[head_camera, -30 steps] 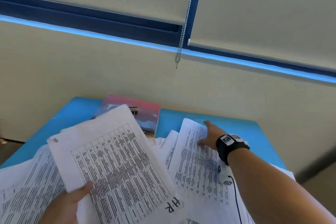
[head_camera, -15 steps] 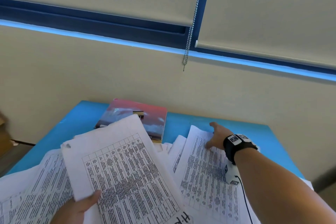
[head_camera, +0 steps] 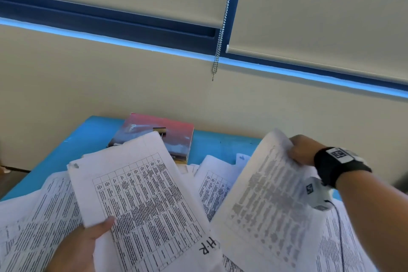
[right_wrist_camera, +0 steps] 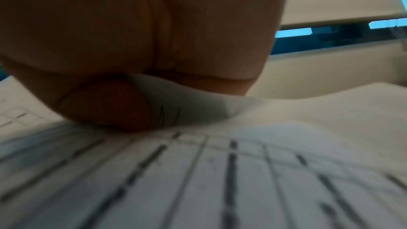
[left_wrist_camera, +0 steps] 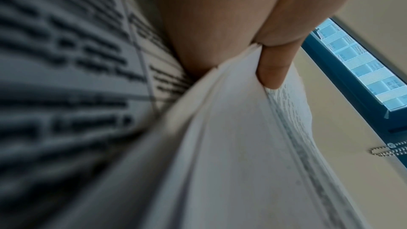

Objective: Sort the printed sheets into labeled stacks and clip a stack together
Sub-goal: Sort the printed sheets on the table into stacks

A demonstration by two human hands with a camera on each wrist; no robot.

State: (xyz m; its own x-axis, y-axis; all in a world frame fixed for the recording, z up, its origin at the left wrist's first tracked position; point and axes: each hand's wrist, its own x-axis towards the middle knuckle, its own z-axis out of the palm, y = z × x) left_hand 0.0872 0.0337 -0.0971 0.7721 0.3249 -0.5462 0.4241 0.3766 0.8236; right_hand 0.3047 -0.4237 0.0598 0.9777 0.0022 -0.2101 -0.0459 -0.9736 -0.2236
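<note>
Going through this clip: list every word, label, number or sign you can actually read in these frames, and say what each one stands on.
"H.R": handwritten in black marker on a corner of the stack held by the left hand.
Printed tables on that stack, on the sheet in the right hand and on the loose sheets: too small or blurred to read.
Title on the red book: too blurred.
Square black-and-white marker on the wristband: a pattern, no text.

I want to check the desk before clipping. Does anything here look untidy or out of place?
Yes. The loose sheets on the blue table lie fanned and overlapping, not in squared stacks. A black binder clip sits apart on the red book, with no stack clipped yet.
</note>
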